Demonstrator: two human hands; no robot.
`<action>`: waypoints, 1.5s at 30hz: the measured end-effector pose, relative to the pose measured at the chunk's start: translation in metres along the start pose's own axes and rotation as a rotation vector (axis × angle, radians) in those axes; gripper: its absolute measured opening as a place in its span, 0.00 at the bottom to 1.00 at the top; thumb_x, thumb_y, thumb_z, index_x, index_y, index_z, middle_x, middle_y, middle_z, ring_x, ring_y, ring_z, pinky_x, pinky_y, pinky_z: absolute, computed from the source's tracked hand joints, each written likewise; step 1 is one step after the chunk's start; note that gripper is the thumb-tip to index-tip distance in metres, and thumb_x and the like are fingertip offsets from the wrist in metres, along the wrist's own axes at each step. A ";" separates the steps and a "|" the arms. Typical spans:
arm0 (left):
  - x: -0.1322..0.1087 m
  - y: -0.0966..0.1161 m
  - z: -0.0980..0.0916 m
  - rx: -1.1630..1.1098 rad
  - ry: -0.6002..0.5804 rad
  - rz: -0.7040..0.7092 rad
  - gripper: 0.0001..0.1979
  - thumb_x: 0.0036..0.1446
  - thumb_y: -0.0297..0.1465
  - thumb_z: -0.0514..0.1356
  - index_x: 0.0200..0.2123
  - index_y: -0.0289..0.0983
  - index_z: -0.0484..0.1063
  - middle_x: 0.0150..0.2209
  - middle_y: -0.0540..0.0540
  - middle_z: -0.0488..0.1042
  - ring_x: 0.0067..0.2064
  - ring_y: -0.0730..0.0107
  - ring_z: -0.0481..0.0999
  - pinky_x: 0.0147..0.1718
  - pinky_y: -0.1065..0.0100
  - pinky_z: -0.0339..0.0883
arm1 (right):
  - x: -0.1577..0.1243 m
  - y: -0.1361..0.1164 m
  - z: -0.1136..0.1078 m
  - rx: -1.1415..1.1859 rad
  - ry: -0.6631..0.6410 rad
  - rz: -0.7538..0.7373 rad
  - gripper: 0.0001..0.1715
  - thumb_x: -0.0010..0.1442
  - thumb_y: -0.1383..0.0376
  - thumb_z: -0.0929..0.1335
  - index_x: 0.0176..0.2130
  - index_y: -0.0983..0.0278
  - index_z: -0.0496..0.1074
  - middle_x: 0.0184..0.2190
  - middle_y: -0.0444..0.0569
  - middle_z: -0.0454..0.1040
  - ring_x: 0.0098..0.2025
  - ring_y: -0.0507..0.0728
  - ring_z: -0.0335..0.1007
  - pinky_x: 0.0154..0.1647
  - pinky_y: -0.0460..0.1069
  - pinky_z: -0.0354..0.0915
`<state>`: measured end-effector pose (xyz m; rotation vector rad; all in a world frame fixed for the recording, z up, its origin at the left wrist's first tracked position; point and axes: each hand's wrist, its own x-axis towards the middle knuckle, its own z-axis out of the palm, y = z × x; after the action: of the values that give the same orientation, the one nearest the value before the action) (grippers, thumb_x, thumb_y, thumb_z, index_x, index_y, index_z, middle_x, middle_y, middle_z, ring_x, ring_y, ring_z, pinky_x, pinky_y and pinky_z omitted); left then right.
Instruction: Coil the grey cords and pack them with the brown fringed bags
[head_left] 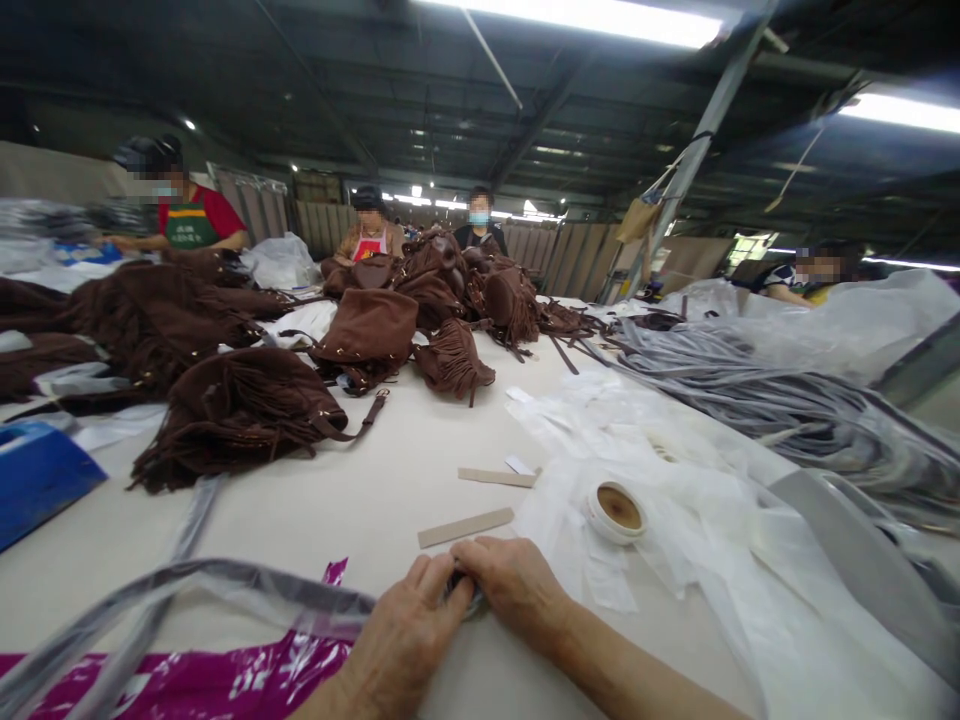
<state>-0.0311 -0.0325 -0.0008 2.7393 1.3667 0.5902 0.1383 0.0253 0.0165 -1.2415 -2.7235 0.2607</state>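
My left hand [409, 630] and my right hand [514, 585] meet over the near part of the table, fingers closed together. A dark grey strap [300, 592] wrapped in clear plastic runs from the left into my left hand. Its end seems to be the small grey piece pinched between both hands, mostly hidden by fingers. Just beyond my fingertips lies a flat beige strip [465, 528], with a second beige strip [495, 478] behind it. To the right of my right hand stands a round white tub [617, 512] with brown inside.
Brown fringed bags [240, 415] are heaped across the far and left table. Thin white sheets [697, 520] and a bundle of plastic-wrapped straps [787, 400] lie on the right. A purple plastic bag [247, 680] and blue box [45, 480] are left. Several co-workers are beyond.
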 end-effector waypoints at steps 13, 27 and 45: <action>0.014 -0.015 -0.001 -0.323 0.086 0.052 0.09 0.53 0.18 0.51 0.26 0.37 0.63 0.29 0.49 0.70 0.32 0.70 0.69 0.30 0.73 0.63 | 0.007 0.009 -0.008 0.212 -0.055 -0.025 0.08 0.61 0.66 0.64 0.37 0.59 0.73 0.33 0.45 0.78 0.36 0.56 0.73 0.35 0.46 0.60; 0.015 0.019 0.014 -0.284 0.244 -0.124 0.09 0.55 0.19 0.51 0.30 0.39 0.63 0.31 0.48 0.69 0.32 0.66 0.70 0.31 0.69 0.65 | -0.002 -0.021 -0.019 0.492 -0.012 0.496 0.05 0.54 0.72 0.62 0.29 0.63 0.62 0.22 0.43 0.70 0.22 0.51 0.64 0.24 0.45 0.52; 0.016 0.008 0.016 -0.103 0.219 0.012 0.07 0.61 0.25 0.51 0.32 0.37 0.68 0.31 0.47 0.71 0.32 0.66 0.71 0.30 0.70 0.65 | 0.005 -0.016 -0.023 0.605 -0.169 0.477 0.02 0.59 0.67 0.60 0.36 0.62 0.58 0.15 0.37 0.64 0.14 0.51 0.63 0.14 0.43 0.52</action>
<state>-0.0109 -0.0228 -0.0085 2.6676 1.3177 0.9584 0.1284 0.0211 0.0426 -1.6759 -2.1385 1.1782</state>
